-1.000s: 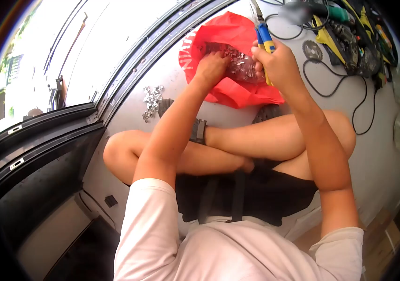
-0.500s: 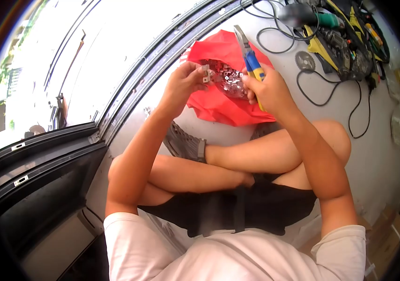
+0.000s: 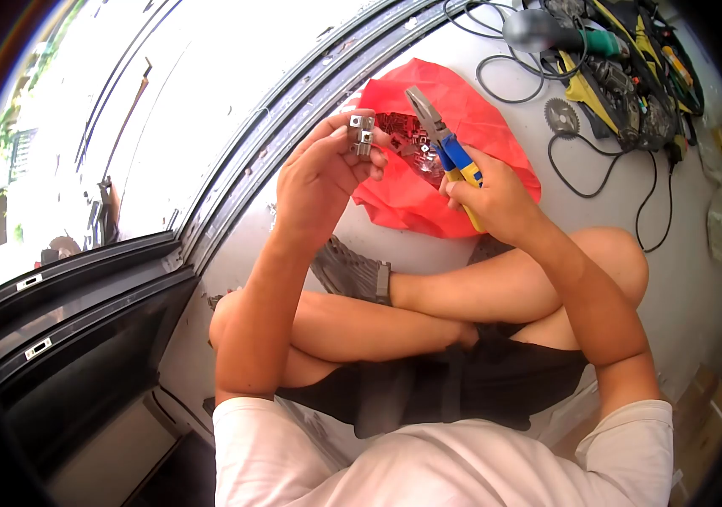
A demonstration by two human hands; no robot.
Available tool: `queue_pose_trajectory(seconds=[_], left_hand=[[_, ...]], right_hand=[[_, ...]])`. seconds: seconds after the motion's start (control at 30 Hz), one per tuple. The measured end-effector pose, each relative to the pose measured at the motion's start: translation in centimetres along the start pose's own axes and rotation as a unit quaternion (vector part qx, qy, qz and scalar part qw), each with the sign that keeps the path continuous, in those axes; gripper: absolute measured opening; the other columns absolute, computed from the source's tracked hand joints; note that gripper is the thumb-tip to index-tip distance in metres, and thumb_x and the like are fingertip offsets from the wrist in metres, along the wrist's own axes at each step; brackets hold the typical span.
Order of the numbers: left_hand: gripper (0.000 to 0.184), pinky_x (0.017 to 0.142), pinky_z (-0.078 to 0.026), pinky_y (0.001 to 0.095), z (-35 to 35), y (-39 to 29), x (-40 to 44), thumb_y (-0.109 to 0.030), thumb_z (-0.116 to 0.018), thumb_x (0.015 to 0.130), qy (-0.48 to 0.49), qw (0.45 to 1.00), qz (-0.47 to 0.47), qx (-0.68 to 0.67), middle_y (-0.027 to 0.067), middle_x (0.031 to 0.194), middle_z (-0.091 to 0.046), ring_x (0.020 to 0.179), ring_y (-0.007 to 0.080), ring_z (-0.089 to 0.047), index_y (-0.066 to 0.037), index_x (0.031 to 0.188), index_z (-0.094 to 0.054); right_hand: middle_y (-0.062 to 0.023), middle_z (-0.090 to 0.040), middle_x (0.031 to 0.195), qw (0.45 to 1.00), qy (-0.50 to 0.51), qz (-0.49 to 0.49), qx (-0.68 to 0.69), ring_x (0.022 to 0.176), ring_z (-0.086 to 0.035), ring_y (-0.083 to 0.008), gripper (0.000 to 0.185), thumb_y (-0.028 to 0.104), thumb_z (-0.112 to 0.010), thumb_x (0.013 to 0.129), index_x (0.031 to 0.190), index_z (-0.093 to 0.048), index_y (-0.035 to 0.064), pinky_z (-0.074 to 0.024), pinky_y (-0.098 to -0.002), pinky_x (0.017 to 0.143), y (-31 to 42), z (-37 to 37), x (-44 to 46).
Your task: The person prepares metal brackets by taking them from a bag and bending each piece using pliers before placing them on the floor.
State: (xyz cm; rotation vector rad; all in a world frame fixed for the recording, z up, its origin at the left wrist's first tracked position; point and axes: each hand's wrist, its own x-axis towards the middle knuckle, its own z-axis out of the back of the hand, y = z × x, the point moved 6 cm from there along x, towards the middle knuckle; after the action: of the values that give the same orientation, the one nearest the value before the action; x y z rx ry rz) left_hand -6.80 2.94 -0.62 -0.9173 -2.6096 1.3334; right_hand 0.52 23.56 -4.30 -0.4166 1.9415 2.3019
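Note:
Several small silvery metal brackets (image 3: pixel 362 135) rest in the fingers of my left hand (image 3: pixel 320 173), which is raised with its palm side toward me. My right hand (image 3: pixel 496 193) is wrapped round the blue and yellow handles of combination pliers (image 3: pixel 454 160). The pliers' metal jaws point up and left, a little apart from the brackets. Behind both hands lies an opened red bag (image 3: pixel 429 211) on the floor. Inside it, a heap of similar small metal parts (image 3: pixel 416 148) shows, some in clear plastic.
A green and black power tool (image 3: pixel 602 42) and a black and yellow tool bag (image 3: pixel 631 110) lie at upper right. A round saw blade (image 3: pixel 561 117) and looping cables lie nearby. Dark metal frames (image 3: pixel 90 296) stand at left, and a floor track (image 3: pixel 293 127) runs diagonally. My crossed legs are below.
My left hand has turned and opened toward me, bringing several brackets into clear view. The pliers have shifted down slightly in my right hand's grip, and the view has moved a little.

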Motion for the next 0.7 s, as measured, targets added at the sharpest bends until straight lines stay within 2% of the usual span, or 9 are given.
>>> queue_pose_trajectory(seconds=[0.17, 0.27, 0.33, 0.37, 0.43, 0.57, 0.63, 0.67, 0.7], left_hand=[[0.041, 0.082, -0.052, 0.0333, -0.1, 0.1, -0.4, -0.01, -0.047, 0.106, -0.016, 0.999, 0.005, 0.032, 0.0162, 0.116, -0.068, 0.093, 0.019, -0.065, 0.006, 0.143, -0.048], [0.039, 0.08, -0.051, 0.0312, 0.2, 0.2, -0.6, -0.009, -0.05, 0.106, -0.001, 1.0, 0.015, 0.018, 0.0162, 0.115, -0.068, 0.091, 0.017, -0.065, 0.005, 0.142, -0.049], [0.036, 0.077, -0.05, 0.0289, 0.3, 0.3, -0.6, -0.009, -0.052, 0.107, 0.019, 1.0, 0.009, -0.019, 0.0161, 0.114, -0.069, 0.089, 0.0153, -0.064, 0.003, 0.141, -0.05], [0.036, 0.077, -0.05, 0.0289, 0.3, 0.3, -0.6, -0.009, -0.052, 0.107, 0.02, 1.0, 0.009, -0.019, 0.0161, 0.114, -0.069, 0.089, 0.0153, -0.064, 0.003, 0.141, -0.05], [0.025, 0.075, -0.051, 0.0298, 0.1, 0.4, -0.6, -0.011, -0.053, 0.107, 0.032, 0.998, 0.011, -0.051, 0.0171, 0.115, -0.069, 0.089, 0.0169, -0.065, -0.001, 0.13, -0.055], [0.027, 0.076, -0.052, 0.0298, -0.2, 0.4, -0.6, -0.011, -0.057, 0.106, 0.038, 0.999, 0.012, -0.036, 0.0158, 0.113, -0.07, 0.087, 0.016, -0.065, -0.001, 0.131, -0.056], [0.029, 0.078, -0.054, 0.0298, -0.1, -0.3, -0.7, -0.008, -0.063, 0.103, -0.061, 0.975, -0.027, 0.212, 0.0143, 0.109, -0.072, 0.086, 0.0156, -0.066, 0.0, 0.13, -0.058], [0.03, 0.079, -0.055, 0.0296, -0.2, -0.7, -0.8, -0.005, -0.07, 0.098, -0.084, 0.958, -0.061, 0.266, 0.0111, 0.105, -0.074, 0.083, 0.0138, -0.068, 0.001, 0.126, -0.063], [0.03, 0.079, -0.055, 0.0296, -0.2, -0.5, -0.8, -0.005, -0.07, 0.098, -0.083, 0.958, -0.061, 0.267, 0.0111, 0.105, -0.074, 0.083, 0.0138, -0.068, 0.001, 0.126, -0.063]], right_hand=[[-0.0136, -0.061, 0.086, 1.0, -0.006, -0.014, -0.001, 0.072, -0.058, -0.022, 0.022, 0.015, -0.063, 0.091, 0.105, -0.06, -0.0018, -0.0485, -0.0383, 0.069, 0.0, 0.0, -0.1], [-0.0178, -0.063, 0.089, 1.0, -0.005, -0.024, -0.015, 0.075, -0.062, -0.0279, 0.026, 0.017, -0.064, 0.092, 0.11, -0.061, -0.0029, -0.0494, -0.0407, 0.072, 0.3, -0.1, -0.2], [-0.0239, -0.066, 0.096, 0.996, -0.031, 0.013, -0.082, 0.085, -0.066, -0.0381, 0.032, 0.019, -0.063, 0.093, 0.118, -0.062, -0.003, -0.0508, -0.0447, 0.077, 1.0, 0.1, -0.4], [-0.0239, -0.066, 0.096, 0.996, -0.033, 0.013, -0.081, 0.085, -0.066, -0.0381, 0.032, 0.019, -0.063, 0.093, 0.118, -0.062, -0.003, -0.0508, -0.0447, 0.077, 1.2, 0.1, -0.5], [-0.0276, -0.067, 0.104, 0.99, -0.051, 0.027, -0.132, 0.096, -0.065, -0.0458, 0.037, 0.02, -0.062, 0.095, 0.124, -0.061, -0.0023, -0.0511, -0.0484, 0.083, 1.7, 0.4, -0.6], [-0.0279, -0.067, 0.106, 0.986, -0.06, 0.027, -0.154, 0.1, -0.065, -0.0466, 0.037, 0.02, -0.061, 0.095, 0.124, -0.061, -0.0018, -0.0514, -0.0494, 0.085, 2.3, 0.6, -0.8], [-0.0282, -0.067, 0.107, 0.984, -0.067, 0.035, -0.163, 0.101, -0.065, -0.0471, 0.036, 0.019, -0.061, 0.094, 0.124, -0.061, -0.0016, -0.0517, -0.0501, 0.086, 2.6, 0.7, -0.9], [-0.0282, -0.067, 0.107, 0.984, -0.068, 0.036, -0.163, 0.101, -0.065, -0.0471, 0.036, 0.019, -0.061, 0.094, 0.124, -0.061, -0.0016, -0.0517, -0.0501, 0.086, 2.7, 0.7, -1.0], [-0.028, -0.068, 0.107, 0.982, -0.072, 0.039, -0.17, 0.1, -0.065, -0.0473, 0.036, 0.019, -0.061, 0.094, 0.123, -0.062, -0.0017, -0.052, -0.0504, 0.085, 2.8, 0.7, -1.0]])
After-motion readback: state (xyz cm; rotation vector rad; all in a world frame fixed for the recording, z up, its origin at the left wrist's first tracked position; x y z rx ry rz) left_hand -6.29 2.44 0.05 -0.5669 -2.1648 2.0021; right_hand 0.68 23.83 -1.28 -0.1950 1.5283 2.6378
